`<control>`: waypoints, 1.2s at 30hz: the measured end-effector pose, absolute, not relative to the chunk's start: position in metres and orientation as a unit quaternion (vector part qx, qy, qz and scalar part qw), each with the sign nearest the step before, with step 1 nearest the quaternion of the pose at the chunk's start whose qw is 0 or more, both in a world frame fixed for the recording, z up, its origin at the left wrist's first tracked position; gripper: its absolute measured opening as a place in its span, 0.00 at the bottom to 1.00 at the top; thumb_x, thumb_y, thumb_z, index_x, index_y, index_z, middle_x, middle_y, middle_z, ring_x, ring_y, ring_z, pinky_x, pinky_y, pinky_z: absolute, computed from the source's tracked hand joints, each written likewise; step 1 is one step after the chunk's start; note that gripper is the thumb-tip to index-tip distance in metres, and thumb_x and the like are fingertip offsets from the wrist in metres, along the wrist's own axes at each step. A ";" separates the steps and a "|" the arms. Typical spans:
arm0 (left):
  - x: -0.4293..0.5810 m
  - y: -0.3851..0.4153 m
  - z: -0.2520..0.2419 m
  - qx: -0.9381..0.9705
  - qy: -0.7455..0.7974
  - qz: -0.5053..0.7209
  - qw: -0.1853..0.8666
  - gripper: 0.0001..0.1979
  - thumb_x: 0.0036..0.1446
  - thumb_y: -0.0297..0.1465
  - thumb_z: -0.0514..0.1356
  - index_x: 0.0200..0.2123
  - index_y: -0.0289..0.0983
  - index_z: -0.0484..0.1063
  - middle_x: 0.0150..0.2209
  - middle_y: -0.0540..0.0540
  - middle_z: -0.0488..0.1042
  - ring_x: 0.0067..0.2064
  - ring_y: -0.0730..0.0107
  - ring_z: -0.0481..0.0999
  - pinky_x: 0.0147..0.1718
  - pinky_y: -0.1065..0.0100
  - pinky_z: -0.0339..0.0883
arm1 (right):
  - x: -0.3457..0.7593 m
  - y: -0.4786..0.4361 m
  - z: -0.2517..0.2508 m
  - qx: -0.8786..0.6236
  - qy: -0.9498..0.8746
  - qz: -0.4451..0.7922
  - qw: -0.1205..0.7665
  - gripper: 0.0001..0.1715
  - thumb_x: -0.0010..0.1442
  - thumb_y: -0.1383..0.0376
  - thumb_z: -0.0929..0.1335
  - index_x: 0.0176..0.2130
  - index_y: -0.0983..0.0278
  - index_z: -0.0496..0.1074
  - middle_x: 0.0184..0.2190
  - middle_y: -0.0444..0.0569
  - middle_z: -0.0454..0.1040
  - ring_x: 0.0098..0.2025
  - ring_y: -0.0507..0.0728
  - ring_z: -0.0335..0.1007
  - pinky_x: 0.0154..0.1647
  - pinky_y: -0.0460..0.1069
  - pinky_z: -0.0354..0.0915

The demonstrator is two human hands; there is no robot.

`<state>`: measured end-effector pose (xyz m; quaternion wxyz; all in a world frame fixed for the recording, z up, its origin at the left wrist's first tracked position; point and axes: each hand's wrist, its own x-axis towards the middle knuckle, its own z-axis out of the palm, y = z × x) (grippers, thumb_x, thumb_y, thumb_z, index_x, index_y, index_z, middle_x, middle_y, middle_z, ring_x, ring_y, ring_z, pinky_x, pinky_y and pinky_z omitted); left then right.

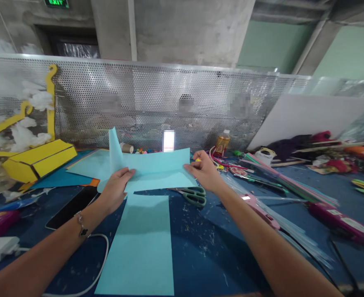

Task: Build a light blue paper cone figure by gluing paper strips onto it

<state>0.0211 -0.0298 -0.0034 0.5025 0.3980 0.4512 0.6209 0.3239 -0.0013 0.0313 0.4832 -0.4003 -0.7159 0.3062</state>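
Observation:
My left hand (117, 186) grips the near left part of a light blue paper sheet (157, 167), thumb on top. At the sheet's right edge, my right hand (205, 170) pinches it between thumb and fingers; a small yellow thing (198, 160) shows at those fingers. The sheet is bent, with its far strip and left end standing up. A flat light blue paper piece (143, 247) lies on the table just in front of me. Green-handled scissors (194, 196) rest below the sheet, their blades partly covered by it.
A black phone (72, 206) and white cable (106, 251) lie left. Beyond them stands a yellow paper construction (42, 159). On the right are a pink glue gun (260, 210), clear sticks, a magenta tool (342, 220) and a bottle (222, 143). A perforated metal panel (157, 103) borders the back.

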 end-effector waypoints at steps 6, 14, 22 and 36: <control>0.015 -0.028 -0.007 0.454 0.464 0.627 0.431 0.25 0.49 0.44 0.73 0.38 0.42 0.61 0.25 0.59 0.66 0.23 0.72 0.69 0.21 0.72 0.62 | 0.323 -0.004 0.035 -0.360 -0.730 0.318 0.486 0.25 0.56 0.46 0.75 0.32 0.59 0.63 0.20 0.37 0.62 0.22 0.50 0.54 0.23 0.47 0.51; 0.011 -0.022 -0.018 0.530 0.448 0.618 0.370 0.17 0.58 0.43 0.68 0.40 0.43 0.65 0.22 0.59 0.64 0.18 0.75 0.61 0.17 0.73 0.52 | 0.329 -0.005 0.033 -0.374 -0.746 0.376 0.402 0.34 0.49 0.53 0.81 0.53 0.62 0.78 0.25 0.41 0.70 0.26 0.52 0.63 0.25 0.48 0.61; 0.018 -0.036 -0.002 0.583 0.377 0.537 0.479 0.44 0.45 0.37 0.77 0.63 0.39 0.61 0.42 0.44 0.82 0.41 0.57 0.83 0.38 0.60 0.79 | 0.332 -0.003 0.032 -0.389 -0.755 0.369 0.379 0.48 0.47 0.58 0.81 0.64 0.59 0.70 0.35 0.43 0.74 0.32 0.55 0.69 0.31 0.49 0.68; 0.006 -0.029 -0.014 0.758 0.455 0.466 -0.034 0.13 0.66 0.41 0.63 0.46 0.43 0.84 0.34 0.48 0.69 0.32 0.68 0.72 0.35 0.65 0.70 | 0.331 0.003 0.028 -0.444 -0.834 -0.035 0.327 0.18 0.58 0.57 0.77 0.49 0.54 0.84 0.43 0.52 0.76 0.43 0.62 0.72 0.47 0.58 0.71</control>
